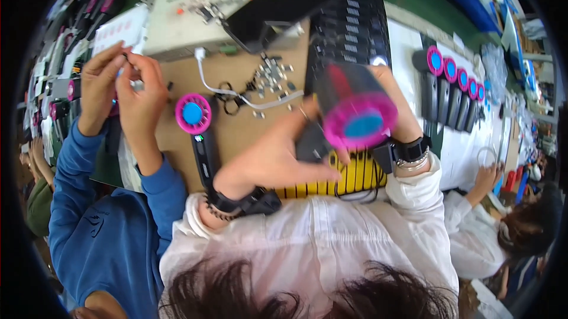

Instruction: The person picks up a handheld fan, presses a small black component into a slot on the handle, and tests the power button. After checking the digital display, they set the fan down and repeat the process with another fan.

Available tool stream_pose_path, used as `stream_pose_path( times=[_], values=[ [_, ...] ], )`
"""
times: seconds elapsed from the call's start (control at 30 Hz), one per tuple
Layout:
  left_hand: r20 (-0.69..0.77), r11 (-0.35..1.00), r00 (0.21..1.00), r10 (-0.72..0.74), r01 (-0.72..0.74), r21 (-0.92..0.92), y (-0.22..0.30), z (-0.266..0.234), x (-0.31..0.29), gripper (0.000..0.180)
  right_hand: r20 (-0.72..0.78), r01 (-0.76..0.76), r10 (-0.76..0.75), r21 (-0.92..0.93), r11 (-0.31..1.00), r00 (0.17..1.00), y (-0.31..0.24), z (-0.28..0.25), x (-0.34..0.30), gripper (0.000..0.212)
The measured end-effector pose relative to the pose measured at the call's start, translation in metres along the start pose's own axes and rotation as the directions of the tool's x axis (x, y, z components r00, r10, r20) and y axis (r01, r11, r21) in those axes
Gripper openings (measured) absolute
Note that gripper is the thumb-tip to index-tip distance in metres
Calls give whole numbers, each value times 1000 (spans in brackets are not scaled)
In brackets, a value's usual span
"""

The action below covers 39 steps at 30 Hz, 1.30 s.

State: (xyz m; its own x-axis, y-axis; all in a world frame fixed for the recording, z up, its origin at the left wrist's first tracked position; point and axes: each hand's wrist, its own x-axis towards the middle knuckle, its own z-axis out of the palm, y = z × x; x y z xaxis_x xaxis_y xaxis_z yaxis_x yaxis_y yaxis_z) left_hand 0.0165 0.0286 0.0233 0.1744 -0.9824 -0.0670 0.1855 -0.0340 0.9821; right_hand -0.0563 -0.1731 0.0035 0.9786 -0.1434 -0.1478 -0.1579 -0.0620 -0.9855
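A hair-dryer-shaped handheld fan [359,119], with a dark barrel, pink ring and blue centre, is held up before me, blurred by motion. My left hand [275,156] is closed around its short dark handle, thumb toward me. On the barrel's right side is my right hand [397,97], gripping it; its fingers are mostly hidden behind the fan. Left of my left wrist lies a second fan [193,113] with a black handle and a small lit display. A white cable [236,95] runs across the board toward my left fingers; its near end is blurred.
Small metal connectors [273,75] lie scattered beyond my hands. A black tray [349,17] and a dark flat panel [278,11] are behind them. A yellow ribbed mat [331,180] sits near my body. Several fans [449,82] line the right. At left, a co-worker's hands [124,82] pinch something small.
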Motion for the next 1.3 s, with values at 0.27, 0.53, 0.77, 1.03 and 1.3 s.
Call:
stream_pose_path(
  times=[0.27,0.53,0.77,1.03,1.3],
  values=[
    [-256,958,966,-24,-51,-282,-13,-14,-6,54,167,84,-11,-435,897,986,30,23,-98,19],
    [-249,968,968,9,-71,-241,-16,-8,-6,49,-62,105,-175,-594,797,983,64,49,-122,18],
    [-269,969,963,33,-97,-227,-14,-9,-7,51,-200,33,-180,-577,816,963,63,59,-119,17],
    [-282,965,954,103,-165,-205,-22,-10,-8,54,-149,60,-186,-605,794,971,53,47,-121,18],
    [-280,965,958,62,-129,-226,-18,-11,-7,55,-110,80,-188,-623,778,976,62,52,-128,24]
  ],
)
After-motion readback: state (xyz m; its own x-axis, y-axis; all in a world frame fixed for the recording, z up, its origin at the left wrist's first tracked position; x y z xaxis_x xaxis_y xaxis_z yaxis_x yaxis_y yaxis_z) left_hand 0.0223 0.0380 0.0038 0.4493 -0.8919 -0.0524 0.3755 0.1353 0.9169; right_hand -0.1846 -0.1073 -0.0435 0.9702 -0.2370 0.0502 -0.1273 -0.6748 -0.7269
